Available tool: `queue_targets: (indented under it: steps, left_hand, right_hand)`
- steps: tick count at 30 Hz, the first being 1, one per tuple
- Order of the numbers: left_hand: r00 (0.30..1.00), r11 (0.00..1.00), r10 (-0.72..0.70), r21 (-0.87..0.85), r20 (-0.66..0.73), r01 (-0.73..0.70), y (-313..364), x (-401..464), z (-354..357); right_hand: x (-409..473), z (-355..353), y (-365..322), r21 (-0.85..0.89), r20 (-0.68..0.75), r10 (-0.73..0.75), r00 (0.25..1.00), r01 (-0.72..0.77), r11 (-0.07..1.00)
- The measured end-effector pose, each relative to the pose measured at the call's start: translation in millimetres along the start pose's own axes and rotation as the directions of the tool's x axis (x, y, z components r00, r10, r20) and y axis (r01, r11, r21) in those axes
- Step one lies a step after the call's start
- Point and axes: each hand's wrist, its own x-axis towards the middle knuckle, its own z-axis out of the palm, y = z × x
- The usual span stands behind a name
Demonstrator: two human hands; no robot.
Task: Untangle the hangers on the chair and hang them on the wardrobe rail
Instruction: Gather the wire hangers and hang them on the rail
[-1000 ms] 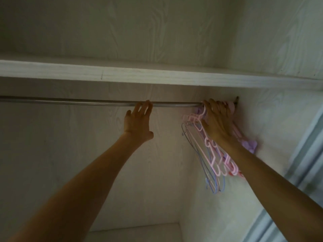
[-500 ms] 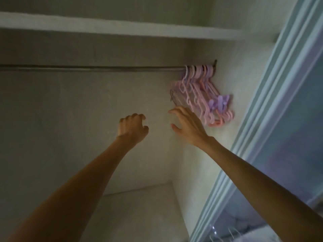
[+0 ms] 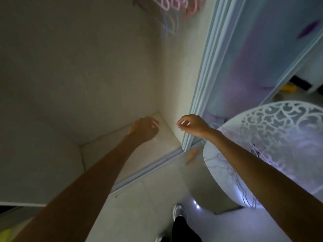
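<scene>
Both hands [image 3: 145, 128] [image 3: 192, 125] have dropped from the blurred pink hangers [image 3: 176, 5], seemingly loosely curled, empty, beside the lacy white chair [image 3: 279, 130].

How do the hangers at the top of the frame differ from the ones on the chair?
The hangers at the top hang inside the wardrobe, mostly pink and blurred; the hangers on the chair lie in a loose tangle of thin pale lines on the white chair. The top ones are high above both hands; the chair ones lie under the right forearm. No hand touches either group.
</scene>
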Motion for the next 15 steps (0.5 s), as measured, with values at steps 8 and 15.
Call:
queue_targets:
  steps: [8,15]
  left_hand:
    - [0.968,0.999,0.052,-0.003,0.247,-0.052,14,-5,153]
    - [0.912,0.989,0.119,0.037,0.392,-0.145,63,11,274]
  right_hand:
    - [-77,73,141,0.161,0.026,0.292,0.956,-0.293,0.943]
    - [-128,83,281,0.287,0.004,0.546,0.838,-0.524,0.802]
